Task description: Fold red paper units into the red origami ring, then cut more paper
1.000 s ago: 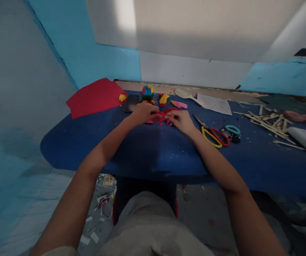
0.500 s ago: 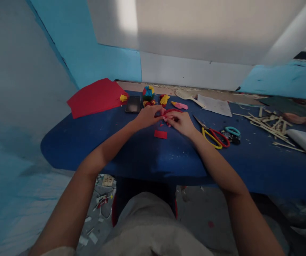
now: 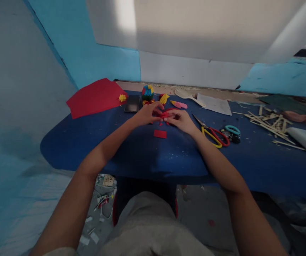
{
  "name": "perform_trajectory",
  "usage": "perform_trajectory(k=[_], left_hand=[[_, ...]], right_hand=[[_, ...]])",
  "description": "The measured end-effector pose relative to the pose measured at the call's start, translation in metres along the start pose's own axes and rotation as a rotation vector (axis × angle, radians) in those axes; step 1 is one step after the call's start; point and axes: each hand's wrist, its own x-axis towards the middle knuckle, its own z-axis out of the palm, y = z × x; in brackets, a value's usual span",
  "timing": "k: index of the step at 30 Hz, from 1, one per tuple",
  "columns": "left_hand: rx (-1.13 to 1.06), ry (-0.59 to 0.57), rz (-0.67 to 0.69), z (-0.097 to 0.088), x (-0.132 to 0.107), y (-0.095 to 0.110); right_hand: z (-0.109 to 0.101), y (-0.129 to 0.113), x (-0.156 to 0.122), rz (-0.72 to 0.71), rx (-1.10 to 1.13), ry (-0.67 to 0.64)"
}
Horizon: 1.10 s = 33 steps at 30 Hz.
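My left hand [image 3: 148,113] and my right hand [image 3: 180,120] meet over the middle of the blue table. Between their fingertips is a red paper piece [image 3: 164,114], gripped from both sides. The left thumb and forefinger are bent around its left side; the right fingers pinch its right side. Its exact shape is partly hidden by the fingers. Just below the hands lies a flat red paper rectangle [image 3: 160,134]. Small red scraps are on the table under the fingers.
Behind the hands stand a multicoloured ball [image 3: 148,92], a yellow-red folded piece [image 3: 164,99] and a pink-yellow one [image 3: 179,104]. Left are a dark phone [image 3: 132,104] and red sheet [image 3: 96,97]. Scissors [image 3: 214,135], a keyring [image 3: 231,134] and thin sticks [image 3: 270,124] lie right.
The left fingers have spread a little from a tight pinch, and more of the red piece shows between the hands. The paper rectangle still lies on the table.
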Motion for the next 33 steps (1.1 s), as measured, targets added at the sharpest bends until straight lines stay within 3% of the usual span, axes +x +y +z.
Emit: perform_trajectory(k=[8,16,20,24,27,30,33], left_hand=[[0.174,0.034,-0.054,-0.002,0.001,0.004],[0.193,0.057,-0.052,0.001,0.001,0.009],[0.205,0.057,-0.073,0.0,0.0,0.013],[0.214,0.048,-0.05,0.001,-0.002,0.017],[0.15,-0.014,-0.011,0.003,-0.003,0.017],[0.115,-0.085,0.022,0.005,-0.003,0.017],[0.123,-0.069,0.001,0.01,-0.001,0.016]], right_hand=[[0.005,-0.002,0.003,0.054,0.055,0.071],[0.009,-0.009,0.002,0.114,0.113,0.081],[0.015,-0.008,0.003,0.134,0.153,0.165],[0.019,-0.015,0.0,0.0,-0.04,0.286],[0.017,-0.024,-0.005,-0.135,-0.26,0.258],[0.017,-0.022,-0.005,-0.069,-0.214,0.237],[0.018,-0.014,-0.002,0.026,-0.093,0.295]])
